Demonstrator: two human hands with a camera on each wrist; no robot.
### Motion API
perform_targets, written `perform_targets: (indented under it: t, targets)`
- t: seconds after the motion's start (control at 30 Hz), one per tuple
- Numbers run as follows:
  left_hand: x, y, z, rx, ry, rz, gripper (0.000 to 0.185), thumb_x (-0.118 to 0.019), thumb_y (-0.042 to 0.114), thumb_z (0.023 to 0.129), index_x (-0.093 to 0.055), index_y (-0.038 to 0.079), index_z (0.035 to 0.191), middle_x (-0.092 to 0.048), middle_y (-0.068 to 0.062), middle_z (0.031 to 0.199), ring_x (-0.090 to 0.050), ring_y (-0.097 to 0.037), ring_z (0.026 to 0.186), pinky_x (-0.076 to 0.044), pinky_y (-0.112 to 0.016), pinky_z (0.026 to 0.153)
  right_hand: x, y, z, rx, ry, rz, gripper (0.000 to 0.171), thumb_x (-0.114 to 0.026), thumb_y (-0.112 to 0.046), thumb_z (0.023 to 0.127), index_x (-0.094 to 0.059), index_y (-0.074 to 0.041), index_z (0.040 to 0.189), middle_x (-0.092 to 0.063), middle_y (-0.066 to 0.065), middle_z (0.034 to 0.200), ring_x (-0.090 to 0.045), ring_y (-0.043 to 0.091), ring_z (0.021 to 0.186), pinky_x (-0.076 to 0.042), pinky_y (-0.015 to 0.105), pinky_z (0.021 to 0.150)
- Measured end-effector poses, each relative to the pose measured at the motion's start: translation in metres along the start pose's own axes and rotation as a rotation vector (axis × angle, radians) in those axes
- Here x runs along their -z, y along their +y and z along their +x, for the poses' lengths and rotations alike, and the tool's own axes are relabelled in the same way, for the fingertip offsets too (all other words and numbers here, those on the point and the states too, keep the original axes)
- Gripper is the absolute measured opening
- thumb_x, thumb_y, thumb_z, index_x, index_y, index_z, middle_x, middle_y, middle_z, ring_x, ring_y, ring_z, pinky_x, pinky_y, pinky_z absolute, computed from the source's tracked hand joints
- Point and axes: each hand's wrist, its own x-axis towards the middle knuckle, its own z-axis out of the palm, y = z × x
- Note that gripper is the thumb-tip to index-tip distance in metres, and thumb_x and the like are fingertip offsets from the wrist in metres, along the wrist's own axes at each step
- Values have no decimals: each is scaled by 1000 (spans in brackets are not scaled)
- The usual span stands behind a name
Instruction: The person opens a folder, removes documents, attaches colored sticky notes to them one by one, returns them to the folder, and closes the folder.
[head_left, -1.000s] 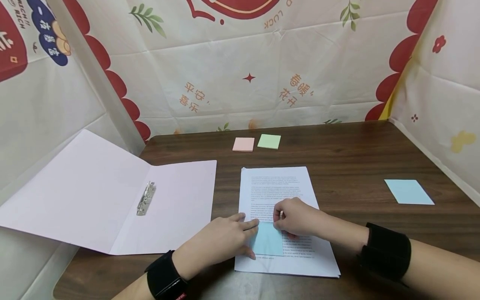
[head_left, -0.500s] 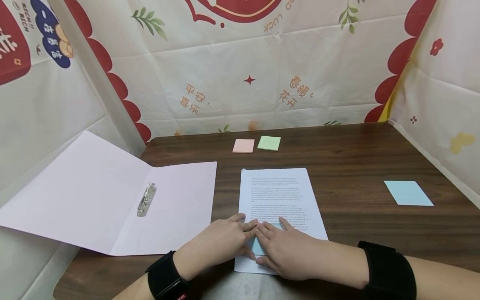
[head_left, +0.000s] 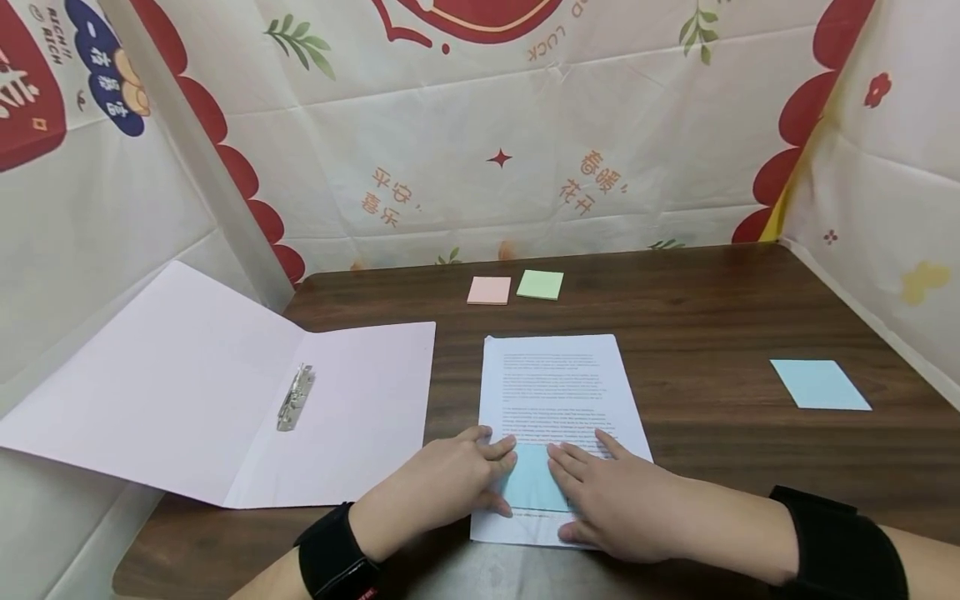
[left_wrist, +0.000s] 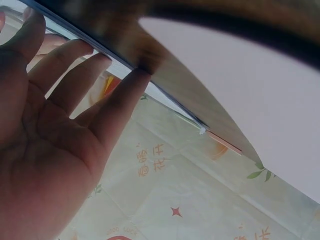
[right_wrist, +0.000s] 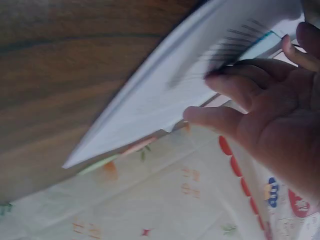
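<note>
Two hands lie flat at the near edge of the table [head_left: 712, 300], meeting over a blue sticky note [head_left: 534, 487] that sits on the lower part of a printed sheet stack [head_left: 558, 379]. The left hand [head_left: 442, 487] comes in from the left, its fingers [head_left: 498, 454] straight and resting on the note's left edge and upper left corner; the right hand [head_left: 618, 500] comes in from the right, its fingers [head_left: 570, 462] spread and laid flat over the note's right side and the paper beside it. Neither hand curls round anything; both press with open fingers. The note thus lies directly between the two sets of fingertips, its visible strip running away from the person up the page, and both hands are about equally near to it. The stack's long axis also runs near to far, slightly slanted. Left of the stack, apart from it, an open pink folder [head_left: 187, 383] lies spread with its metal clip [head_left: 295, 398] at the fold. Well off to the right rests a second blue note [head_left: 820, 384]. Farther back, just beside each other, sit a pink pad [head_left: 489, 290] and a green pad [head_left: 540, 284], before the patterned cloth backdrop [head_left: 480, 150].
</note>
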Motion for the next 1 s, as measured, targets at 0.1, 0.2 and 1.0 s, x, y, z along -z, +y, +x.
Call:
perform_targets:
  t: [0.1,0.2,1.0]
  targets:
    - [-1,1,2,3,4,5,65,-66,60,95,-67,20,146,-63,3,152,-65,-26,138,-64,-31,93,3,-7,4,-14,23,-64,82,-52,-66,103,-51,-2,156,-47,12,167,-43,27,158,-26,69,127]
    - [-1,1,3,9,0,-2,66,-67,60,94,-66,20,147,-62,3,153,-64,-27,139,-64,-32,92,8,-18,12,-14,31,-55,86,-48,-69,104,-51,-2,156,-47,12,167,-42,27,159,-25,70,128]
    - [4,2,1,-18,-6,19,62,-69,60,95,-70,17,141,-66,2,150,-68,-27,133,-64,-33,94,-9,-4,-3,-48,101,-43,80,-54,-67,102,-56,-5,153,-52,8,164,-52,28,151,-37,69,121]
